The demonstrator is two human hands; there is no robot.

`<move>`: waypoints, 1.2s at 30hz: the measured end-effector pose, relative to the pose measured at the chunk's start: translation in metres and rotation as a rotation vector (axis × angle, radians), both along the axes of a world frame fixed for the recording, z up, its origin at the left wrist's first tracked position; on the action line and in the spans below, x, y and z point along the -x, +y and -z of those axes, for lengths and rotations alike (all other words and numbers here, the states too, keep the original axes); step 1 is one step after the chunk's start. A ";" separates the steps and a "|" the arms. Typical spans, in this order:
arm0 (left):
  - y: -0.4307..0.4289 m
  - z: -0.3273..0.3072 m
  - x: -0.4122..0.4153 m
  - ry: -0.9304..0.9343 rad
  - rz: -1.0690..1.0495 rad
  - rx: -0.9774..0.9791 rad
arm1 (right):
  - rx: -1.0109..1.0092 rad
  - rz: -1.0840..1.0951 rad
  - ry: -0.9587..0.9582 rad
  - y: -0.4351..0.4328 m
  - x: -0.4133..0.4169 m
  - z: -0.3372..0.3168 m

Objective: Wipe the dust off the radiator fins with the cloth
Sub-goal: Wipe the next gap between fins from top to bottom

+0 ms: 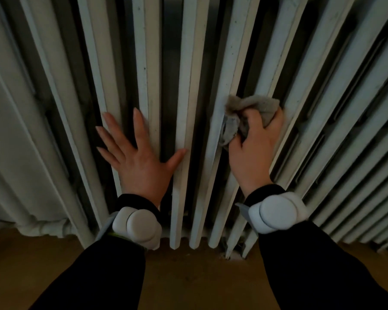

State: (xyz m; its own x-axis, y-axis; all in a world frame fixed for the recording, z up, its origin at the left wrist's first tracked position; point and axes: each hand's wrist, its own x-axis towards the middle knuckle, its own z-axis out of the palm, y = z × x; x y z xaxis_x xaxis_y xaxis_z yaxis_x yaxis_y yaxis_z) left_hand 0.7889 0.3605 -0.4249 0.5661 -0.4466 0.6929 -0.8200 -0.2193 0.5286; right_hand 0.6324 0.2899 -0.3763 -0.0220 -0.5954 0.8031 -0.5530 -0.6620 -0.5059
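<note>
**Cloth bunched against a fin, other hand flat on the radiator**

At the far left, a pale pipe (43,227) runs low along the foot of the radiator (188,63), just above the brown floor (188,276). The radiator's white fins fill the view from edge to edge, with dark gaps between them and small dark specks on some faces.

Left of centre, the left hand (139,162) lies flat on the fins. Its grip is spread and holds nothing, and the thumb reaches across onto a middle fin. A black sleeve (94,276) covers that arm, with a white round wrist device (137,227) strapped over the cuff.

Right of centre, the right hand (253,153) holds the cloth (251,106), a grey, crumpled wad. Its grip is curled round the wad and presses it against a fin about halfway up. Part of the cloth hangs down the left side of that fin. This wrist has a matching white device (276,213) over its black sleeve (311,265). Further right, the fins are blurred.
</note>
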 end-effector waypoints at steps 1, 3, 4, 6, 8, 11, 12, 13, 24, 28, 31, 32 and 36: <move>-0.002 0.001 0.000 0.001 0.004 0.001 | -0.003 0.007 0.002 -0.003 -0.001 0.005; -0.006 0.002 0.000 0.001 0.000 0.017 | 0.013 0.023 0.005 -0.006 -0.002 0.018; -0.007 0.002 0.000 0.001 -0.005 0.028 | 0.020 0.028 0.007 -0.006 -0.002 0.025; -0.010 0.002 0.000 -0.003 -0.011 0.046 | 0.020 0.030 0.024 -0.007 -0.002 0.040; -0.011 0.003 0.000 -0.006 -0.012 0.052 | 0.000 0.024 0.045 -0.006 -0.001 0.056; -0.011 0.004 0.000 -0.005 -0.011 0.052 | -0.039 0.029 0.073 -0.004 0.000 0.076; -0.011 0.004 0.000 -0.007 -0.009 0.051 | -0.047 0.026 0.080 -0.003 0.000 0.080; -0.011 0.004 0.000 -0.010 -0.006 0.049 | -0.057 0.024 0.082 -0.002 0.001 0.084; -0.004 0.001 0.001 0.010 0.019 0.015 | -0.185 -0.026 0.196 0.007 0.012 0.102; 0.002 0.001 0.001 0.022 0.048 -0.005 | -0.295 -0.107 0.179 0.014 0.024 0.115; 0.007 0.004 0.000 0.034 0.072 0.012 | -0.334 -0.100 0.192 0.020 0.027 0.119; 0.009 0.005 0.000 0.046 0.076 0.022 | -0.310 -0.084 0.220 0.022 0.026 0.117; 0.011 0.008 -0.001 0.092 0.061 0.026 | -0.188 -0.057 0.156 0.030 0.020 0.080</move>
State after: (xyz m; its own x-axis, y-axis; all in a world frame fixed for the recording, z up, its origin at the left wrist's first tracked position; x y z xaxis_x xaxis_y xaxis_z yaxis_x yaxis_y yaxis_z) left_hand 0.7898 0.3712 -0.4327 0.6001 -0.4648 0.6510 -0.7792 -0.1557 0.6071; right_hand 0.6126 0.3196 -0.4561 0.1314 -0.7312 0.6694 -0.5982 -0.5970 -0.5346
